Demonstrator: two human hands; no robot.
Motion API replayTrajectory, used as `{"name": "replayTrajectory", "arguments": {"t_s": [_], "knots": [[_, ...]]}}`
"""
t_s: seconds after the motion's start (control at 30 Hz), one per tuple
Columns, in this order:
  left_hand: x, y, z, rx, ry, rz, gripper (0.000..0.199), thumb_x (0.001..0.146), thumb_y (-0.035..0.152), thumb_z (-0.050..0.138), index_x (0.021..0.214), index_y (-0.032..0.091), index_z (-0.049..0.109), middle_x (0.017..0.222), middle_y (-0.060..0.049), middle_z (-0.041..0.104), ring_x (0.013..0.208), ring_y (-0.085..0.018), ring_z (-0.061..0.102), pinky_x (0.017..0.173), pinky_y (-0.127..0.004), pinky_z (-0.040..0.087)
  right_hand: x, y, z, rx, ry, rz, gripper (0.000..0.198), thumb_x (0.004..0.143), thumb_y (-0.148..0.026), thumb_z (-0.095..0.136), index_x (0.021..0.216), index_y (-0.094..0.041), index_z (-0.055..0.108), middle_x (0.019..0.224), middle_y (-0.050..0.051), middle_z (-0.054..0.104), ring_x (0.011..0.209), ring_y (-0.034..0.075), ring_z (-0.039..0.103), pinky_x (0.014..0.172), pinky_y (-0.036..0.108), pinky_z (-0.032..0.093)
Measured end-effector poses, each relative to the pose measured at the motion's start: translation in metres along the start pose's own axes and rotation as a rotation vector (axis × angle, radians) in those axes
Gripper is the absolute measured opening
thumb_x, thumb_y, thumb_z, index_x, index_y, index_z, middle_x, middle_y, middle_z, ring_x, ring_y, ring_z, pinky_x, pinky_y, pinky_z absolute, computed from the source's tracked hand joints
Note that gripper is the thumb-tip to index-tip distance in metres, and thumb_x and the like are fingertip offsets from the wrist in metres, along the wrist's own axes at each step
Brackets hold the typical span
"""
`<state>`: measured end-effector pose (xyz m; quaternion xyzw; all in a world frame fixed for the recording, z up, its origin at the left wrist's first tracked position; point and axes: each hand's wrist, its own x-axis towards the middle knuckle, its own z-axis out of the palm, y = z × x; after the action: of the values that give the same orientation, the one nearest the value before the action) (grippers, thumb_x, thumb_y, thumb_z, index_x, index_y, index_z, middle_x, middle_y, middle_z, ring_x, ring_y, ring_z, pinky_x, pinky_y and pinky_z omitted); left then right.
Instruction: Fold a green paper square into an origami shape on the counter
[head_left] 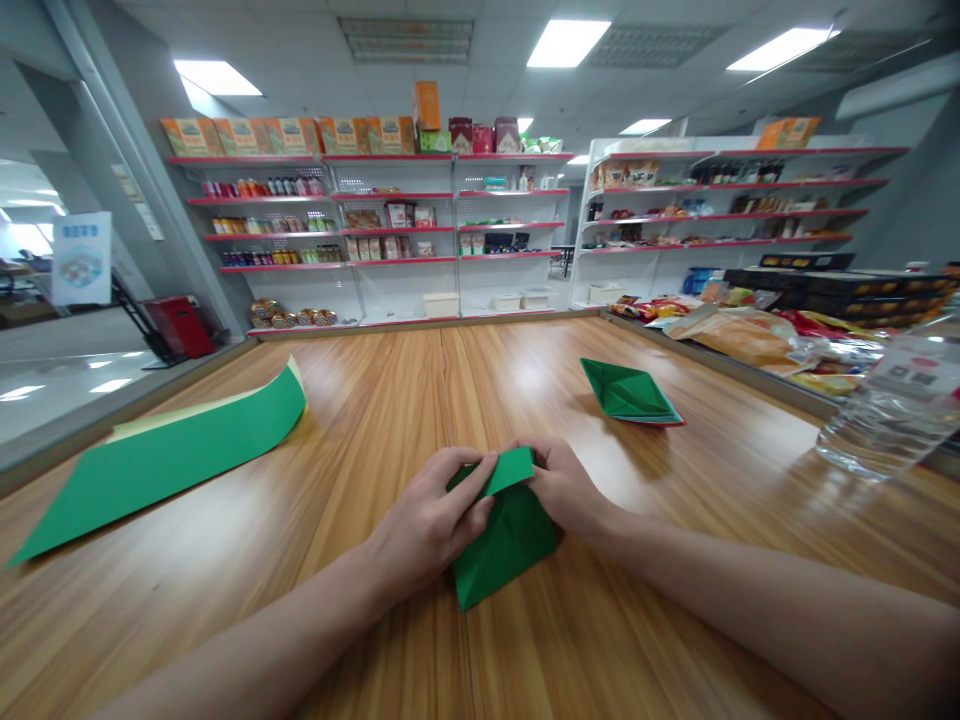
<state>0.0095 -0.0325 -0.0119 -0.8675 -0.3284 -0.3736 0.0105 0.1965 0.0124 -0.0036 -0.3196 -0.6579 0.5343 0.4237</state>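
Between my hands, low over the wooden table [375, 400], is a partly folded piece of green paper [506, 545]. Its top strip is turned over toward me. My left hand [435, 510] grips it from the left, thumb and index finger at the folded strip. My right hand [566, 485] pinches its right edge; some of those fingertips are hidden behind the paper. Farther off to the right lies a folded green paper shape [628, 392] with reddish and pale layers at its lower edge. At the left, curled green sheets [172, 470] show yellowish paper beneath.
A clear plastic bottle [892, 400] stands at the right edge. Behind it are snack packets [757, 340] and stacked black boxes [847, 295]. Shelves of goods [397, 228] line the back wall. A red box-shaped object [178, 327] stands on the floor at left.
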Motion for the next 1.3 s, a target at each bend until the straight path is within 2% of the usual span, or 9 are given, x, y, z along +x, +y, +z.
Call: {"name": "replayTrajectory", "arguments": {"t_s": [0.3,0.47,0.57,0.67,0.83,0.93,1.13,1.2,1.3], "knots": [[-0.002,-0.007,0.004,-0.171,0.151,-0.283,0.050,0.082,0.033,0.063,0.130,0.025,0.051,0.105,-0.008,0.049,0.102,-0.022,0.051,0.088,-0.041,0.047,0.004,0.003,-0.005,0.202,-0.086,-0.035,0.044,0.082,-0.054,0.054,0.067,-0.013,0.060,0.061,0.001,0.056,0.054,0.012,0.050,0.049,0.023,0.038],[0.004,-0.004,0.004,-0.837,0.226,-0.783,0.065,0.075,0.039,0.070,0.131,0.017,0.046,0.119,-0.013,0.056,0.108,-0.026,0.056,0.089,-0.039,0.048,0.003,-0.001,-0.003,0.168,-0.102,-0.114,0.026,0.081,-0.038,0.063,0.087,-0.013,0.068,0.078,0.005,0.067,0.071,0.016,0.061,0.070,0.031,0.050],[0.004,-0.006,0.004,-1.247,0.108,-0.848,0.042,0.080,0.037,0.066,0.110,0.009,0.062,0.101,-0.015,0.068,0.093,-0.026,0.065,0.087,-0.040,0.049,0.002,0.002,-0.003,0.166,-0.119,-0.126,0.027,0.082,-0.038,0.062,0.093,-0.014,0.069,0.083,0.007,0.069,0.075,0.018,0.064,0.074,0.034,0.051],[0.003,-0.006,0.004,-1.392,0.139,-0.877,0.031,0.079,0.031,0.068,0.100,0.008,0.066,0.093,-0.014,0.072,0.086,-0.024,0.067,0.087,-0.041,0.049,0.002,0.004,-0.003,0.091,-0.095,-0.077,0.030,0.081,-0.041,0.061,0.091,-0.013,0.068,0.080,0.007,0.069,0.073,0.018,0.064,0.067,0.032,0.052],[0.003,-0.002,0.002,-1.417,0.219,-0.901,0.027,0.077,0.026,0.071,0.096,0.008,0.068,0.091,-0.013,0.073,0.083,-0.023,0.068,0.087,-0.040,0.050,0.007,0.007,-0.006,-0.202,0.108,-0.019,0.032,0.077,-0.045,0.065,0.073,-0.014,0.059,0.065,0.002,0.061,0.059,0.013,0.056,0.051,0.024,0.044],[0.004,-0.001,0.001,-1.445,0.236,-0.891,0.025,0.077,0.026,0.071,0.095,0.009,0.068,0.090,-0.012,0.073,0.083,-0.023,0.068,0.085,-0.040,0.051,0.008,0.006,-0.005,-0.243,0.202,-0.065,0.033,0.071,-0.043,0.071,0.079,-0.015,0.056,0.065,-0.001,0.057,0.057,0.011,0.053,0.049,0.021,0.042],[0.005,-0.005,0.005,-1.331,0.253,-0.963,0.030,0.075,0.040,0.070,0.086,0.012,0.067,0.075,-0.007,0.070,0.066,-0.018,0.064,0.066,-0.031,0.051,0.003,0.001,0.002,-0.076,-0.021,0.042,0.035,0.082,-0.047,0.056,0.084,-0.012,0.060,0.053,-0.003,0.053,0.039,0.007,0.047,0.034,0.018,0.036],[0.006,-0.006,0.006,-1.100,0.289,-0.992,0.036,0.077,0.049,0.064,0.074,0.013,0.064,0.062,-0.002,0.063,0.055,-0.014,0.056,0.054,-0.025,0.044,0.002,0.002,0.001,-0.049,-0.017,0.098,0.035,0.080,-0.047,0.058,0.079,-0.012,0.058,0.047,-0.005,0.051,0.034,0.007,0.045,0.029,0.016,0.033],[0.005,-0.008,0.002,-0.564,0.304,-0.909,0.048,0.082,0.056,0.052,0.055,0.016,0.049,0.049,0.004,0.043,0.046,-0.010,0.040,0.044,-0.022,0.028,0.003,0.002,-0.004,0.054,-0.277,0.245,0.037,0.075,-0.048,0.061,0.071,-0.012,0.056,0.047,-0.002,0.056,0.033,0.009,0.051,0.026,0.015,0.030]]}}
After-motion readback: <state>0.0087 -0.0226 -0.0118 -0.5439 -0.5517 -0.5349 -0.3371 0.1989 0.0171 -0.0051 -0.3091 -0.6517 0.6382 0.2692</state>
